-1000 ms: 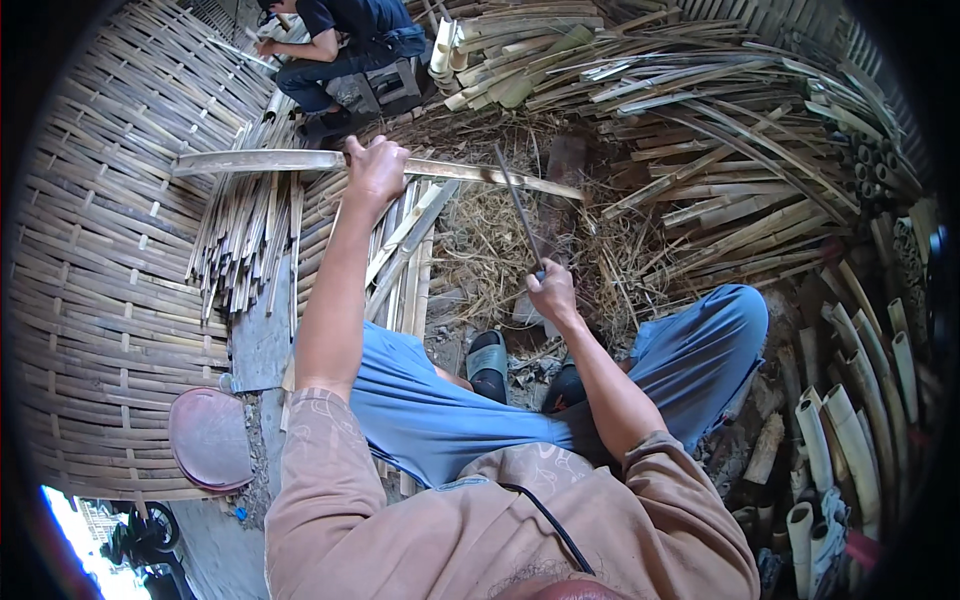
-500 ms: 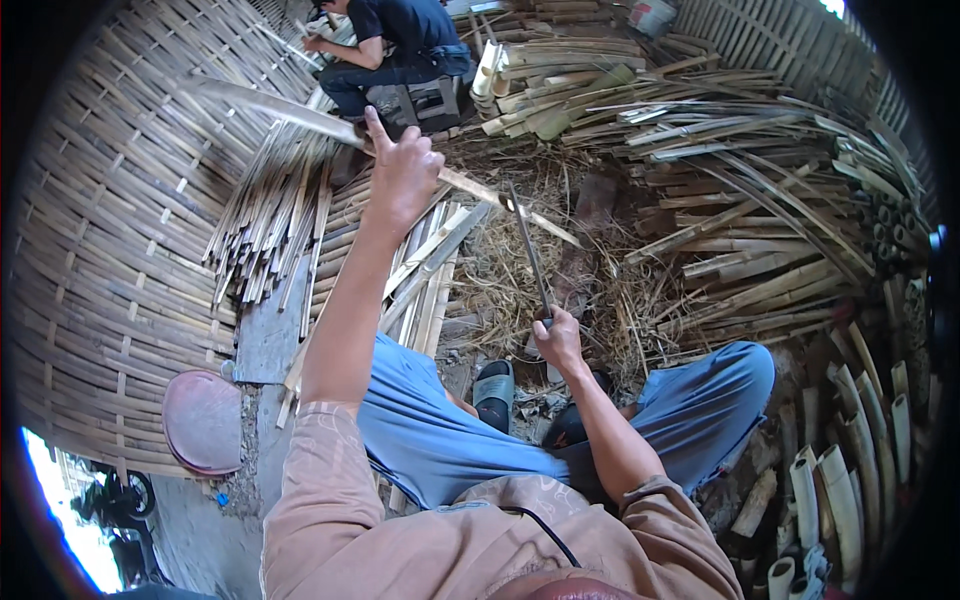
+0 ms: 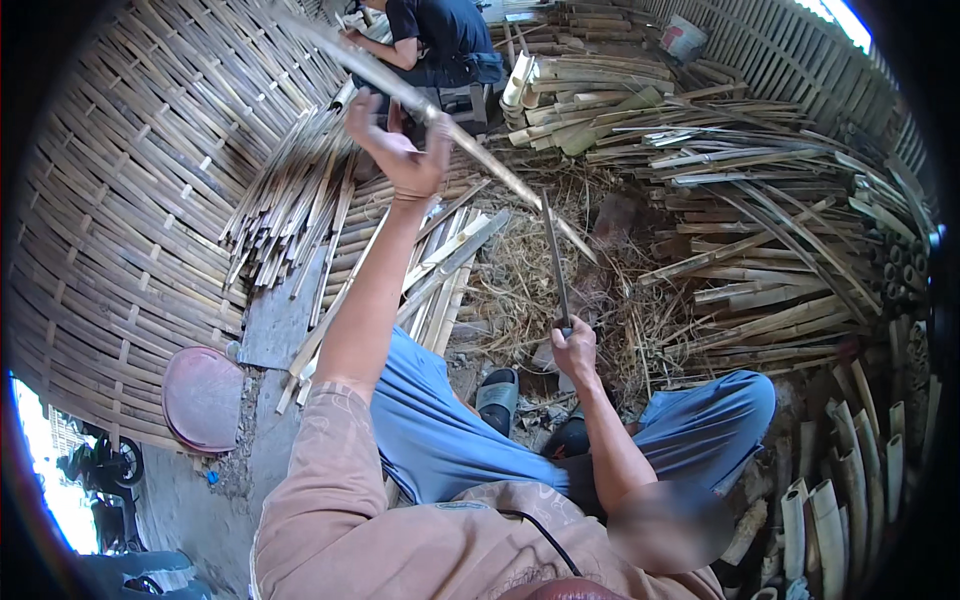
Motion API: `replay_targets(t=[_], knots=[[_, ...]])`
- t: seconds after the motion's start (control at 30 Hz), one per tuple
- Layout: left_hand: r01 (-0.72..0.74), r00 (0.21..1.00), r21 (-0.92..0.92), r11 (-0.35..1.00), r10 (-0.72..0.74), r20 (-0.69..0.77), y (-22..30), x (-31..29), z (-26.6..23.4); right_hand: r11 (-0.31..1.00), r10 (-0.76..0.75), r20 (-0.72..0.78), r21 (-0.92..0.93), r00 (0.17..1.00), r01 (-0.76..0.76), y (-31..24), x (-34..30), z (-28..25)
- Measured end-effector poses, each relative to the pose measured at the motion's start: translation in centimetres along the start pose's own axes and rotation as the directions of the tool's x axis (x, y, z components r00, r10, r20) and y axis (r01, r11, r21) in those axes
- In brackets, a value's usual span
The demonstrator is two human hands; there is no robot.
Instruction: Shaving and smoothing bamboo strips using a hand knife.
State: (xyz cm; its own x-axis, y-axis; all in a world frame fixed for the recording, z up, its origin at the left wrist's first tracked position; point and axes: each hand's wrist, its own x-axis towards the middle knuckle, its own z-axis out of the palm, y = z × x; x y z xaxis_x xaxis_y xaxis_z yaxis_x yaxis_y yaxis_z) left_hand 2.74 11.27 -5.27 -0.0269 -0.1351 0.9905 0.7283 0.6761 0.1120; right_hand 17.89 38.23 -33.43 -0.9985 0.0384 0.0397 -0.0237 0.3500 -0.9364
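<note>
A long split bamboo strip (image 3: pixel 490 168) slants from the upper left down to the middle, blurred at its far end. My left hand (image 3: pixel 402 155) is raised beside it, fingers spread and slightly smeared; the fingertips are close to the strip, and I cannot tell if they touch. Lower and to the right, my right hand (image 3: pixel 574 350) is closed round the handle of a long knife (image 3: pixel 556 265). Its narrow blade points up and away, with the tip end meeting the strip near its lower part.
Shavings (image 3: pixel 510 280) cover the ground ahead. Bamboo slats (image 3: pixel 285 200) lie at left beside a woven bamboo wall (image 3: pixel 130 240). Split bamboo is piled (image 3: pixel 740 260) at right, with upright pieces (image 3: pixel 825 520) nearer. Another person (image 3: pixel 440 45) sits at the back. A pinkish rounded object (image 3: pixel 203 400) lies at left.
My left hand has gone from closed round the strip to fingers spread. The strip's far end has swung up and appears turned. The view has shifted slightly; the knife stays in my right hand.
</note>
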Motion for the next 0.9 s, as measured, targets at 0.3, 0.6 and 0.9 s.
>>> replay_targets(t=[0.3,0.6,0.9], knots=[[0.625,0.578,-0.431,0.65,-0.757,-0.305,-2.9,2.0,-0.7,0.999,0.011,0.098,-0.047,0.995,-0.007,0.4,-0.6,0.4],[0.365,0.929,-0.414,0.834,-0.353,0.108,-2.2,5.0,-2.5,1.0,-0.003,0.032,0.017,0.999,0.002,-1.7,-0.9,0.4],[0.593,0.75,-0.578,0.56,-0.645,0.145,0.7,4.5,-0.9,0.927,-0.357,0.07,-0.097,0.931,0.363,-12.2,-0.1,1.0]])
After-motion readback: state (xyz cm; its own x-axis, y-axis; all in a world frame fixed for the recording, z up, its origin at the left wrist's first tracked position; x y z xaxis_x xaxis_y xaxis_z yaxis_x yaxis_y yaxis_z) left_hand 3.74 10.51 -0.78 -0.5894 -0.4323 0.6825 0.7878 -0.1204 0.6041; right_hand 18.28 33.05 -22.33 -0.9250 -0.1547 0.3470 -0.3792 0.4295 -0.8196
